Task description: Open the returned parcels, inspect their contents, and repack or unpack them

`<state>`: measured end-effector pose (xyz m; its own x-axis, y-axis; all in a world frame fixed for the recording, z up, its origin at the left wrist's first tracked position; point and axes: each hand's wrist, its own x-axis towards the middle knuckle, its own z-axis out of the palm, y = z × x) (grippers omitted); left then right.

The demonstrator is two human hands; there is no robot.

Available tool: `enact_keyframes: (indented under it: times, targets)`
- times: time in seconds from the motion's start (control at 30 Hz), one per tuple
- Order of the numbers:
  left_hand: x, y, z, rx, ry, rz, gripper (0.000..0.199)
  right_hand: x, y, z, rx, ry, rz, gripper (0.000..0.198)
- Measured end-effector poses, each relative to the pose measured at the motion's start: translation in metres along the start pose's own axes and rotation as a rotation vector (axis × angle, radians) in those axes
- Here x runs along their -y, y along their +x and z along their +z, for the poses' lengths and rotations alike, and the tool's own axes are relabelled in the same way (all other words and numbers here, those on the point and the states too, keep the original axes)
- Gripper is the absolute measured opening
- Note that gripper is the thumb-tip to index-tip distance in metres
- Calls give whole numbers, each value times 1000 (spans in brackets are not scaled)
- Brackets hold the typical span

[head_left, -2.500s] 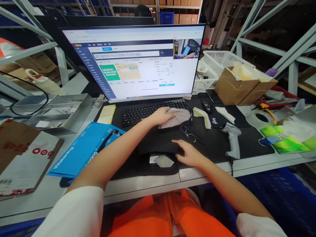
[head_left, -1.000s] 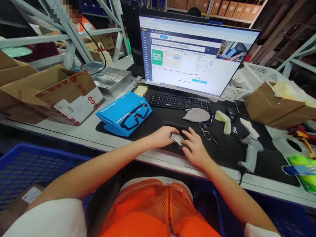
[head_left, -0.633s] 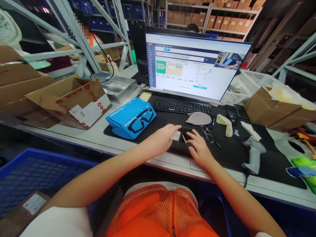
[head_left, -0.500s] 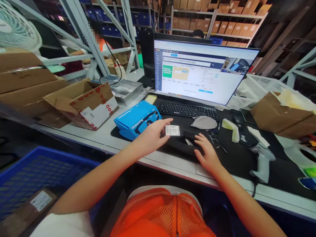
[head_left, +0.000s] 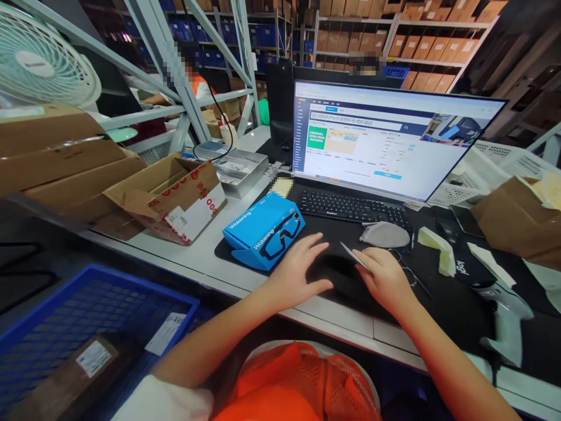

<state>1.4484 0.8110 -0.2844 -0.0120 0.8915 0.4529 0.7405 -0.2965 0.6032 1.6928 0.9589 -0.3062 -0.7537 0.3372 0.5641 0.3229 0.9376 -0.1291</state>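
Note:
My left hand (head_left: 300,273) is held low over the front of the black desk mat, fingers and thumb spread, with nothing visible in its grasp. Just beyond it rests a blue box (head_left: 265,229) printed "Wakening" with a picture of dark goggles. To the right, my right hand (head_left: 388,278) pinches a thin pale flat piece (head_left: 354,256) between thumb and fingers. It is seen almost edge-on, so I cannot tell its exact kind. Dark scissors (head_left: 412,275) lie partly hidden behind the right hand, and a grey pouch-like item (head_left: 384,235) lies past it.
Behind the mat stand a keyboard (head_left: 353,209) and a monitor (head_left: 385,146). A barcode scanner (head_left: 508,321) lies at right, near crumpled pale strips (head_left: 438,250). An opened carton (head_left: 175,202) and metal tray (head_left: 243,175) stand left. A blue basket (head_left: 131,286) is below.
The white label that showed face-up by my left hand is no longer visible there. My left hand is spread; my right hand has closed on a thin pale piece. The view has shifted.

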Motion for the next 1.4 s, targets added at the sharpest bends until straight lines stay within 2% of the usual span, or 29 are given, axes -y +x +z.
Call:
enact_keyframes:
  times: [0.03,0.1,0.2,0.33,0.4,0.47,0.57,0.67,0.73,0.87,0.97,1.03,1.13,1.3,1.4]
  targets:
    - [10,-7,-10,-23,167,-27,65,-1,-1,0,11,18,35,33]
    - [32,-25,-27,-85,488,-186,64,-4,-2,-2,8,81,123,30]
    - [65,-52,-35,-128,742,-407,78,-8,-1,-5,-46,137,257,22]
    - [88,-67,-31,-189,790,-375,67,-10,14,-11,-120,120,456,17]
    - [91,-63,-37,-250,762,-329,64,-8,27,-16,-123,138,467,16]
    - [92,-54,-53,-332,705,-304,66,-4,44,-19,-97,153,368,16]
    - [100,-41,-90,-460,556,-317,67,7,73,-18,-42,122,127,20]
    - [111,-30,-124,-570,373,-336,56,23,111,-4,54,98,-71,28]
    - [114,-23,-139,-606,250,-336,53,36,141,13,138,80,-166,31]
    - [108,-15,-148,-562,159,-337,57,59,195,53,280,-25,-272,35]
    - [107,-17,-143,-601,184,-353,61,67,207,66,379,-75,-303,47]
    - [115,-21,-136,-681,243,-327,63,64,197,59,421,-67,-311,44]
    - [137,-30,-123,-801,365,-200,67,42,159,26,404,-17,-216,35]
    - [171,-36,-104,-894,512,-27,77,-36,67,-44,247,-39,247,35]
    - [172,-32,-98,-884,555,89,84,-82,1,-71,252,-119,520,36]
